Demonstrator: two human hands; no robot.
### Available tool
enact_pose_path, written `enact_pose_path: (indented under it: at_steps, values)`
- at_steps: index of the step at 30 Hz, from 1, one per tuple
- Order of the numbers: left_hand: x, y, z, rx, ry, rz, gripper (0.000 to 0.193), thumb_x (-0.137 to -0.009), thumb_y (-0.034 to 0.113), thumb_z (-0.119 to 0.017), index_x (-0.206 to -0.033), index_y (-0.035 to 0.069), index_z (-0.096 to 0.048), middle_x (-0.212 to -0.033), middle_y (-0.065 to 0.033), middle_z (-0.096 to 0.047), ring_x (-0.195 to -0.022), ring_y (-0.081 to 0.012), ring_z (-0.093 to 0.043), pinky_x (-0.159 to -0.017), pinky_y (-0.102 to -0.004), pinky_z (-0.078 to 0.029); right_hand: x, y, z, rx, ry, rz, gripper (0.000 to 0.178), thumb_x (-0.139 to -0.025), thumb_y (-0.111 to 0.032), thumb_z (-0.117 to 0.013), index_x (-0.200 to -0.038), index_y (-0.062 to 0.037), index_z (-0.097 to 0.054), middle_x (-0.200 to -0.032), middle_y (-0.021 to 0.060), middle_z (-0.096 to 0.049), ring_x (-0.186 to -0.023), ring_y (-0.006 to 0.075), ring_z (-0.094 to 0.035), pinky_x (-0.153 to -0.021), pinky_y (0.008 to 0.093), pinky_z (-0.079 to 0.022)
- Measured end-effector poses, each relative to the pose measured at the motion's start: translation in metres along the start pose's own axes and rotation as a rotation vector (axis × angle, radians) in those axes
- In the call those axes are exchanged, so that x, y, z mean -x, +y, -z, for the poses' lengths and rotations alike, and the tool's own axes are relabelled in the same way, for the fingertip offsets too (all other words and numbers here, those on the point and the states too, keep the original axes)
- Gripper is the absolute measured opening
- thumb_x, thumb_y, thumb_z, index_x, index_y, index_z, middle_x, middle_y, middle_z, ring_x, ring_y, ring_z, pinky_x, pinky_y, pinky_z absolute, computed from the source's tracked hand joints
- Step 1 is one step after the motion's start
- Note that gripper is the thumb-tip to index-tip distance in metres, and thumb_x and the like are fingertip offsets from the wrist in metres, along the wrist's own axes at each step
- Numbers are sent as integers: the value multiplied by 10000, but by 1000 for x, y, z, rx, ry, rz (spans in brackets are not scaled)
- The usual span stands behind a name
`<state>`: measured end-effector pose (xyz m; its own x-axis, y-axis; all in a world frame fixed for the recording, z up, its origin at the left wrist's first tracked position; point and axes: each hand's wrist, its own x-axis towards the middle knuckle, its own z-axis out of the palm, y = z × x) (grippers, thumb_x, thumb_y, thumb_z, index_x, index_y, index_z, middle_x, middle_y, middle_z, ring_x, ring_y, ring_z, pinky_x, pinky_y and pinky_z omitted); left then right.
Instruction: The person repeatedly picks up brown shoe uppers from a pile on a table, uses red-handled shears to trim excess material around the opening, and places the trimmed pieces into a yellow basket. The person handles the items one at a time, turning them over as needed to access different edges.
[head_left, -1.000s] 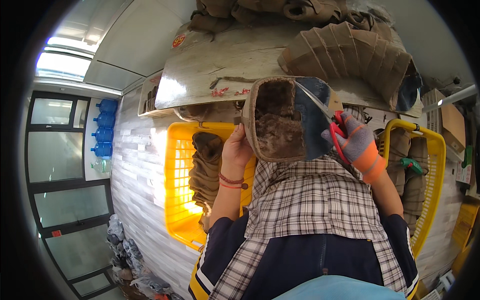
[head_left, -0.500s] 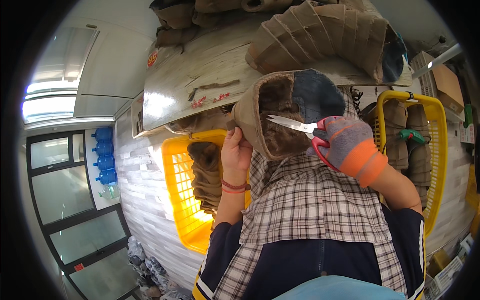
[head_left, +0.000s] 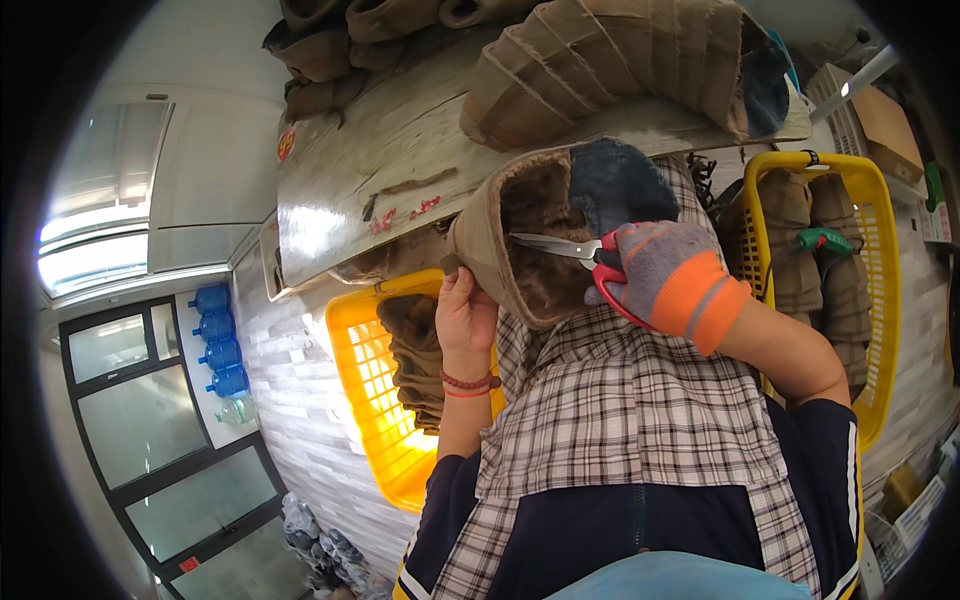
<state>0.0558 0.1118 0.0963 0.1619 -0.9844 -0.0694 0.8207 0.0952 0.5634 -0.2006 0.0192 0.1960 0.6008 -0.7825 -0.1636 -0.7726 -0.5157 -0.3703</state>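
A brown fur-lined shoe upper (head_left: 480, 245) is held up in front of my lap with its opening toward me. Brown pile and a dark blue-grey patch show inside. My bare left hand (head_left: 467, 315) pinches a small tab at the upper's left side between thumb and fingers. Red-handled scissors (head_left: 560, 245) are in my right hand (head_left: 665, 275), which wears a grey and orange glove. Their blades point left, in front of the furry opening. The fingers in the handle loops are partly hidden.
A worn table (head_left: 330, 190) lies ahead, bearing a row of nested uppers (head_left: 600, 70), thread scraps and red bits (head_left: 425, 207). Yellow baskets stand left (head_left: 350, 370) and right (head_left: 880, 300), both holding uppers. A green-handled tool (head_left: 825, 240) rests on the right one.
The scissors and my right hand have shifted a little left with the view. The blades look closer together than before. My left hand keeps its pinch on the upper.
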Motion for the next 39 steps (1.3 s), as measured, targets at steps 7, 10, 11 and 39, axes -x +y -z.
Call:
enact_pose_path:
  at_steps: [7,10,11,39]
  values:
    - [2,1,-4,-71,80,3,238,-915,89,-551,-1143,27,-583,-1163,-100,-620,-1079,-237,-589,-975,-396,-452,-1,2,-3,10,47,59,422,-784,-464,-644,-962,-82,-663,-835,88,-673,-790,257,-656,-682,371,-506]
    - [2,0,-7,-105,127,9,233,-914,91,-557,-1139,40,-586,-1170,-91,-617,-1088,-232,-580,-976,-398,-445,-3,6,1,44,-88,23,398,-793,-426,-641,-976,-72,-654,-861,109,-664,-814,263,-647,-704,370,-516]
    - [2,-1,-9,-111,139,16,235,-914,89,-555,-1143,40,-583,-1178,-92,-612,-1096,-231,-576,-981,-396,-442,-1,9,0,21,-44,-3,429,-775,-457,-655,-981,-81,-654,-861,100,-667,-810,257,-649,-701,362,-513]
    - [-269,10,-123,-1664,-270,-546,529,-754,507,-674,-1159,169,-634,-1091,-119,-658,-1019,-270,-627,-838,-363,-492,-102,221,50,-1236,696,135,426,-758,-121,-717,-1127,8,-548,-1018,74,-631,-863,161,-595,-763,307,-495]
